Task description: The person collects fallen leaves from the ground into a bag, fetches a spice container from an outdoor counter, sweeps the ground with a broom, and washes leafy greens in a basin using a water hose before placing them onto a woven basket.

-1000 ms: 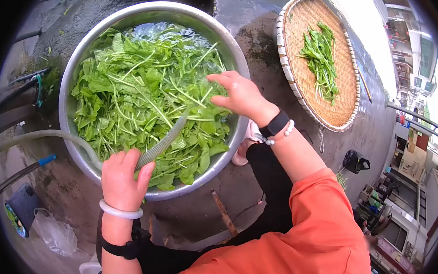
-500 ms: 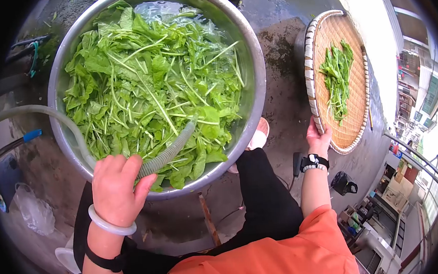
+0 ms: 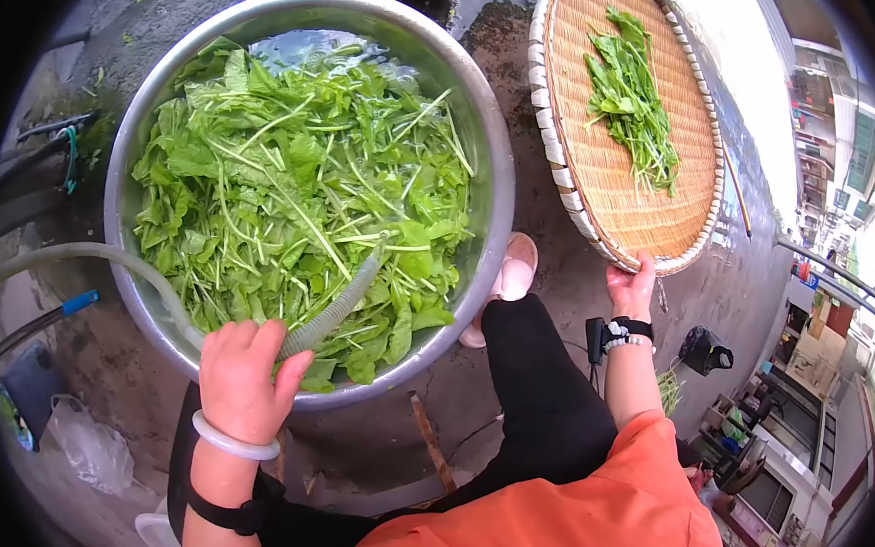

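My left hand is closed around a ribbed hose at the near rim of a large metal basin. The hose end rests among leafy greens that fill the basin, with water showing at the far side. Out to the right, my right hand grips the near edge of a round woven bamboo tray. The tray is tilted, and a small bunch of greens lies on it. Part of the right hand's fingers is hidden behind the tray rim.
A clear plastic bag lies on the wet floor at left, near a blue-tipped tube. A black bag sits on the ground at right. Metal railings stand farther right. My foot in a pink shoe is beside the basin.
The bamboo tray has moved up and left in view, closer to the basin, and looks larger, with my right hand still on its edge. My left hand keeps the hose in nearly the same place.
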The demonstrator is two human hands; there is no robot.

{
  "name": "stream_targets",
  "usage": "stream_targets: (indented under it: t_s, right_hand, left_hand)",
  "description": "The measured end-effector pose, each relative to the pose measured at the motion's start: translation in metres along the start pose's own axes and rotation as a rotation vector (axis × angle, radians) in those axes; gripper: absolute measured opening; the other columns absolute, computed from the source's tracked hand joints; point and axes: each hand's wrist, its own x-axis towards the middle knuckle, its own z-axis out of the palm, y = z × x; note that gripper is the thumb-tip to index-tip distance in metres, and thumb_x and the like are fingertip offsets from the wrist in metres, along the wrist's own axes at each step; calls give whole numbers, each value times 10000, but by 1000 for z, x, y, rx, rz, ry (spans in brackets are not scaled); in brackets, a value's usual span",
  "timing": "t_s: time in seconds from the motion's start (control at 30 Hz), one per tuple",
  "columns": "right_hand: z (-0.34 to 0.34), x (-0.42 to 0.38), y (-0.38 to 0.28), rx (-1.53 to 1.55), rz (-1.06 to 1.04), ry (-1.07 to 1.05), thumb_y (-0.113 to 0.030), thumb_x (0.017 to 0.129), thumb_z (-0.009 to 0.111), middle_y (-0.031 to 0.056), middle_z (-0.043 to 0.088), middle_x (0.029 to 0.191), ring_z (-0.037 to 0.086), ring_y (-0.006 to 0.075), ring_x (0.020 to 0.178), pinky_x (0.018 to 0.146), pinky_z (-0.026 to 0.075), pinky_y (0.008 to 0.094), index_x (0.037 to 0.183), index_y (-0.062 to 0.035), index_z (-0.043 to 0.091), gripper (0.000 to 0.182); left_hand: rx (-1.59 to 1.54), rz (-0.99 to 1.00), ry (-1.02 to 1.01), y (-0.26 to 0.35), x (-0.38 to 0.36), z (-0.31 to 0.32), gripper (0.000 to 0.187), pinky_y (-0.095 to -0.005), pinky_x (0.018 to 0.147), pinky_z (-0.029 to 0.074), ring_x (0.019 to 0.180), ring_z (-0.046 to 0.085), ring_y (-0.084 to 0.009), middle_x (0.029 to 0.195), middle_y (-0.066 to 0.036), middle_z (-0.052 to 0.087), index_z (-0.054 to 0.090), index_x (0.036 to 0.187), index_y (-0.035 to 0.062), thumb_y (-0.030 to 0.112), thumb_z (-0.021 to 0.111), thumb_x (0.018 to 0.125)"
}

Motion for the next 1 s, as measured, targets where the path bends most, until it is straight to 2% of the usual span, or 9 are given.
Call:
stream_targets:
  t_s: [0.13,0.2,0.3,0.4,0.5,0.6,0.7,0.87,1.0]
  right_hand:
    - [-3,-44,-14,-338,360,-351,-581,768,483,182,545,1043,593,278,875,494,477,261,1185,-43,399,686]
    - [11,-71,-11,-644,652,-715,-530,778,512,171,595,954,620,240,799,455,455,218,1170,-18,430,650]
    - [99,-126,-1,-1291,317,-1030,-364,803,556,95,620,902,617,148,720,540,437,188,1178,-20,444,521]
    - [173,-131,38,-1276,-49,-1208,-266,739,668,125,496,1109,534,158,919,763,447,270,1269,-76,363,640]
    - [236,-92,104,-1531,-520,-1114,-386,663,712,258,363,1264,403,321,1155,940,357,364,1339,-74,205,901]
    - [269,-86,176,-1621,-476,-828,-460,539,749,260,396,1235,409,326,1150,960,328,350,1327,-71,239,1016]
    - [274,-96,232,-1646,-312,-1005,-359,565,734,256,470,1164,467,317,1088,923,364,304,1162,83,428,804]
    - [266,-150,196,-1340,-6,-895,-120,636,614,100,576,803,534,160,703,634,437,283,944,85,540,377]
    - [251,-146,138,-1093,139,-1085,-35,619,591,53,563,815,524,118,642,609,433,234,925,59,506,331]
  left_hand:
    - [13,-6,6,-3,-2,-3,235,-378,605,356,643,466,-292,632,-95,462,534,768,51,178,674,629]
    - [28,-8,33,-4,-3,-8,237,-375,595,360,636,468,-284,627,-90,461,535,772,55,181,676,630]
    - [45,-13,107,-7,-5,-10,251,-371,585,363,624,470,-278,622,-85,460,535,773,59,193,684,622]
    - [61,-18,151,-12,-9,-12,259,-370,584,363,620,472,-275,620,-82,462,539,778,59,199,687,618]
    - [55,-46,170,-19,-12,-15,265,-369,583,363,621,474,-274,620,-81,464,542,783,57,208,687,620]
    - [48,-65,167,-27,-15,-19,266,-372,581,362,622,473,-274,624,-81,463,545,786,57,219,683,627]
    - [40,-92,108,-30,-14,-26,258,-373,599,380,650,494,-296,671,-105,511,546,820,40,183,667,643]
    - [24,-83,148,-31,-9,-27,249,-369,592,369,636,480,-283,652,-91,483,543,797,52,209,665,646]
    - [11,-51,150,-29,-13,-34,262,-373,578,370,627,478,-300,661,-110,494,540,821,36,187,665,648]
